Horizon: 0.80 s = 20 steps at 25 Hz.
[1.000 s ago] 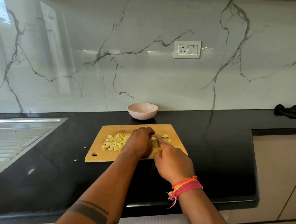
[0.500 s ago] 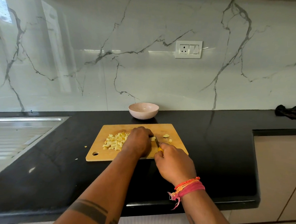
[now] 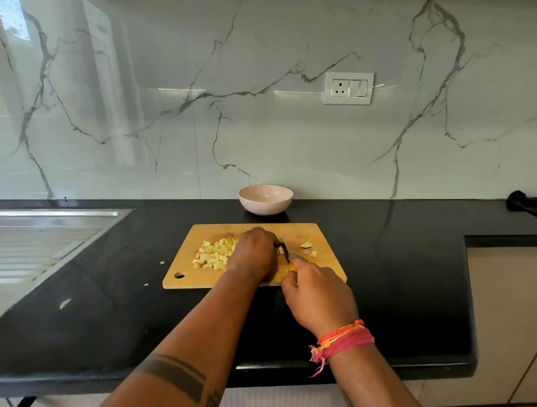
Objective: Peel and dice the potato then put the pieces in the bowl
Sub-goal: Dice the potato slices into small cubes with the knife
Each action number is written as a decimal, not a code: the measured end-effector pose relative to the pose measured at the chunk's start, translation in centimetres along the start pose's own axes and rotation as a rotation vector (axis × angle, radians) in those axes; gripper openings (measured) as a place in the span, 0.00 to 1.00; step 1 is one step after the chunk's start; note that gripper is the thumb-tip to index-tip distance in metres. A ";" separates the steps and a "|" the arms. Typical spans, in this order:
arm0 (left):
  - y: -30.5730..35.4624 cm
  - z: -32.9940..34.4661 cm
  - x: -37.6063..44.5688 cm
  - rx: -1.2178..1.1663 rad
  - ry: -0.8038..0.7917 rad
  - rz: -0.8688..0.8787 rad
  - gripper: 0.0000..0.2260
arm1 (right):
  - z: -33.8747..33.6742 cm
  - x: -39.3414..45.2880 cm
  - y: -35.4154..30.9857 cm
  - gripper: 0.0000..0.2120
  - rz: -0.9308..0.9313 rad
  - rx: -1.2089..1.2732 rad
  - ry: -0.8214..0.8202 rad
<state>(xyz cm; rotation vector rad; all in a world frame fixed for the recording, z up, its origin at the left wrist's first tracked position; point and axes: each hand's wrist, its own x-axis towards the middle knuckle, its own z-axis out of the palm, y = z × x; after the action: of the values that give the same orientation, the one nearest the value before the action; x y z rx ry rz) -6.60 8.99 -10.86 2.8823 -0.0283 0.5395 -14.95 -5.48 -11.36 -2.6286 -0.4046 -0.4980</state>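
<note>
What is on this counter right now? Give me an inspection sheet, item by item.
Surface: black counter, wooden cutting board lying on it.
Job's things: pile of diced potato on the board's left half; two loose pieces to the right of the blade; pink bowl behind the board, no potato visible in it.
Clutter: small scraps on the counter left of the board; dark cloth at far right.
Grippers: left hand curled over the piece being cut; right hand grips the yellow-handled knife.
Cables: nothing seen.
Surroundings: steel sink drainboard at left; marble wall with socket plate.
</note>
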 end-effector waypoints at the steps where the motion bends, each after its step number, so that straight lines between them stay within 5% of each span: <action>1: 0.0 0.0 0.0 0.007 0.006 0.000 0.12 | 0.0 0.0 0.0 0.23 -0.006 -0.005 -0.001; 10: 0.2 0.2 0.0 -0.048 0.027 -0.028 0.10 | 0.1 1.0 -0.6 0.11 -0.027 -0.024 -0.081; 20: -0.6 -0.1 -0.3 -0.176 0.030 -0.096 0.15 | -0.3 -0.5 -0.2 0.24 0.028 0.053 0.021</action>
<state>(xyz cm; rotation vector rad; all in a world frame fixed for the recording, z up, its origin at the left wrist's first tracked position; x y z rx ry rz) -6.85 9.55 -11.01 2.6889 0.0641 0.5334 -15.56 -5.61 -11.23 -2.5725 -0.3691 -0.4982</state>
